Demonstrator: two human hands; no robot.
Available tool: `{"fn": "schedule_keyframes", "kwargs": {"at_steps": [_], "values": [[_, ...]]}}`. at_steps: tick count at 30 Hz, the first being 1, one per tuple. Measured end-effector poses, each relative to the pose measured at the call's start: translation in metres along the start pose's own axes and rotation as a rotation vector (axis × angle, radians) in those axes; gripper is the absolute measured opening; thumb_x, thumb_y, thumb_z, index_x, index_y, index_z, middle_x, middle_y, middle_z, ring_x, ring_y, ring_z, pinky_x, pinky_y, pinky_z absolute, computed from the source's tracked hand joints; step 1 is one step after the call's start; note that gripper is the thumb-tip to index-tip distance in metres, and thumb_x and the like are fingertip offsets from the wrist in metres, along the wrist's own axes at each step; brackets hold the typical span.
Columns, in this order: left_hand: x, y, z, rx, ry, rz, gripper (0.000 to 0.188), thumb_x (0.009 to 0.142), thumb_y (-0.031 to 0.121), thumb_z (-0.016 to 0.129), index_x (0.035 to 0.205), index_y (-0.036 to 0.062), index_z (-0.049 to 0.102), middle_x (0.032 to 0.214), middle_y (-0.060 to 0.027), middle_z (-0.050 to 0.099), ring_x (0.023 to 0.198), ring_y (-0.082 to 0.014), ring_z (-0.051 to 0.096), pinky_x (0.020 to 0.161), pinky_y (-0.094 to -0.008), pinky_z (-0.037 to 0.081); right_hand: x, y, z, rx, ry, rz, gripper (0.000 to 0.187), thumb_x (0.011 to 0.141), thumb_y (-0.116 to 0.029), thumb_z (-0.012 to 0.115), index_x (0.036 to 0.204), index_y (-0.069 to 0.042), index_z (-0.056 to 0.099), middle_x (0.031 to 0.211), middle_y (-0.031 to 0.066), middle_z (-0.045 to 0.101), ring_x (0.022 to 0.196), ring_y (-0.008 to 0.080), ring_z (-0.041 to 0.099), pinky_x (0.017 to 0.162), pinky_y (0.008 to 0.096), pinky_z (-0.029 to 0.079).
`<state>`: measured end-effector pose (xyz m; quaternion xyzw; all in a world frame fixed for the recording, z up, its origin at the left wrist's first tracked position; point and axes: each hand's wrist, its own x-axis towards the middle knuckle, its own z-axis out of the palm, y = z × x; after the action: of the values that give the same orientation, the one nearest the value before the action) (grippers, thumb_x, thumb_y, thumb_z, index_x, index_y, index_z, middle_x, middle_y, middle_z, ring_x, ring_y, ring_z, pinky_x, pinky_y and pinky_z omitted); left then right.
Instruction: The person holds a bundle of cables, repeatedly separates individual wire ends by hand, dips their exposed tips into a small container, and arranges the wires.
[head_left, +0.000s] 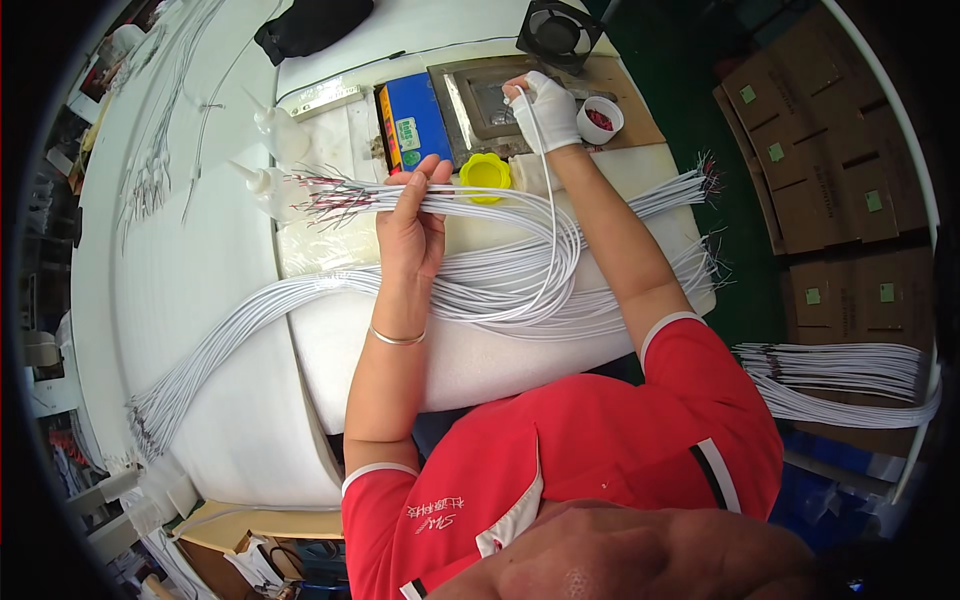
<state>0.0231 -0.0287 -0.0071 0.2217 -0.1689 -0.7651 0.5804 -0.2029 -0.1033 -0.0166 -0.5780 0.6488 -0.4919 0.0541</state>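
Observation:
My left hand point(410, 225) grips a bundle of white cables point(480, 200) near their stripped red-tipped ends point(325, 195), which fan out to the left. My right hand point(545, 108), in a white glove, pinches a single white cable point(551, 190) and holds its end over a grey metal tray point(478, 80) at the far side of the table. That cable loops down toward the big sheaf of white cables point(300, 295) lying across the white padded bench point(450, 365).
A yellow lid point(486, 172), a blue box point(412, 125), a small white cup of red bits point(601, 119), two squeeze bottles point(268, 185) and a black fan point(558, 32) stand nearby. More cables hang at the right point(840, 375). Cardboard boxes point(820, 170) sit on the floor.

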Motion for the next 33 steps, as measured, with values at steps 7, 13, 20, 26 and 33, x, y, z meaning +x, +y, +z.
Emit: {"fn": "schedule_keyframes", "kwargs": {"at_steps": [7,13,20,26,33], "values": [[0.006,-0.001,-0.004,0.001,-0.019,-0.044,0.023,0.088,0.010,0.055,0.105,-0.0044,0.050,0.110,-0.0193,0.056,0.099,-0.0241,0.059,0.076,-0.0309,0.055,-0.001,-0.006,-0.024,0.255,0.072,0.059,0.016,0.078,-0.019,0.064,0.084,-0.004,0.063,0.074,0.0086,0.065,0.064,0.0156,0.061,0.060,0.0267,0.048],[0.006,0.000,-0.008,-0.020,0.024,-0.060,0.026,0.087,0.017,0.058,0.103,-0.0032,0.052,0.090,-0.0109,0.060,0.083,-0.0177,0.061,0.068,-0.0296,0.056,-0.038,-0.037,-0.126,0.154,0.067,0.022,0.015,0.078,-0.011,0.062,0.089,-0.002,0.062,0.076,0.0073,0.064,0.068,0.0130,0.061,0.061,0.0244,0.048],[0.002,-0.004,0.001,-0.029,0.050,-0.031,0.019,0.085,0.020,0.062,0.093,0.0041,0.054,0.074,-0.0025,0.055,0.066,-0.0093,0.053,0.065,-0.0288,0.053,-0.121,0.019,-0.284,-0.766,-0.251,0.375,0.020,0.075,-0.011,0.064,0.092,-0.002,0.063,0.080,0.0066,0.062,0.070,0.0136,0.057,0.066,0.0258,0.046],[0.000,-0.008,0.005,0.048,0.013,0.012,0.016,0.085,0.017,0.062,0.093,0.0067,0.053,0.077,-0.0006,0.054,0.064,-0.0088,0.052,0.064,-0.0275,0.052,-0.115,-0.062,-0.225,-0.208,-0.136,0.146,0.014,0.078,-0.007,0.060,0.090,0.000,0.062,0.080,0.0109,0.061,0.074,0.0159,0.059,0.067,0.0263,0.046],[-0.002,-0.008,0.008,0.206,0.079,0.084,0.018,0.085,0.019,0.062,0.094,0.0063,0.053,0.085,-0.0058,0.060,0.078,-0.0155,0.061,0.063,-0.0286,0.051,-0.105,-0.094,-0.138,-0.251,-0.455,-0.056,0.015,0.071,-0.016,0.066,0.073,-0.002,0.061,0.071,0.0147,0.059,0.063,0.0284,0.058,0.058,0.0340,0.044]]}}
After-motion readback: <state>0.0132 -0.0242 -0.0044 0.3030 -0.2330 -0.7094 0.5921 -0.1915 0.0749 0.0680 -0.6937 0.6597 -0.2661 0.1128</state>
